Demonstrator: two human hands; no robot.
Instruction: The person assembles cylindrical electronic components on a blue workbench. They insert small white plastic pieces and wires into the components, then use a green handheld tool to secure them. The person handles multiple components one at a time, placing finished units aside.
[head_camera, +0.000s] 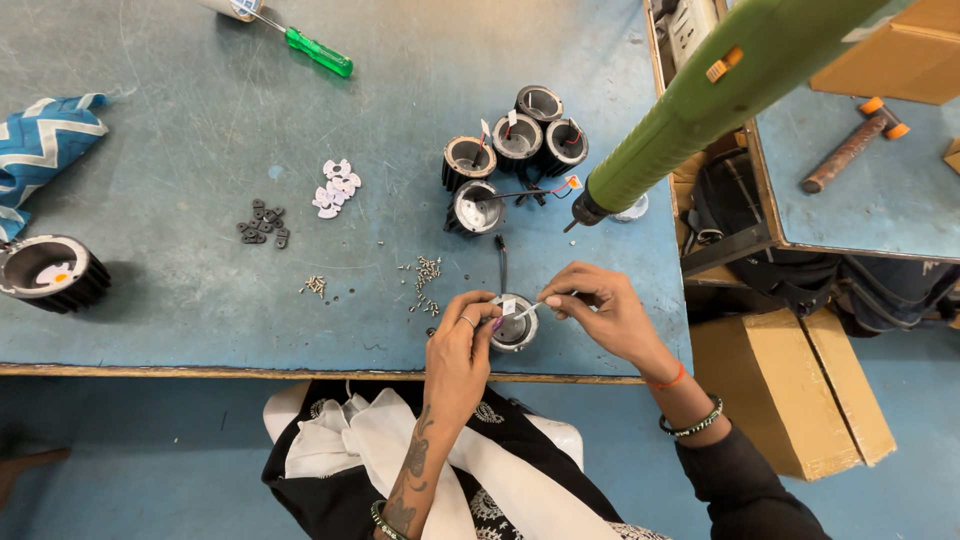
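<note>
Both hands meet at the table's near edge: left hand (462, 335) pinches the small round black-finned metal lamp housing (515, 330) steady, while right hand (590, 300) grips its thin white wire (527, 311), 5 similar housings (510, 150) waiting behind.

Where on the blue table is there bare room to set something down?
Bare: the table between the screwdriver, cloth and clips; also the front edge left of the screws. Crowded: around the housings and both hands.
</note>
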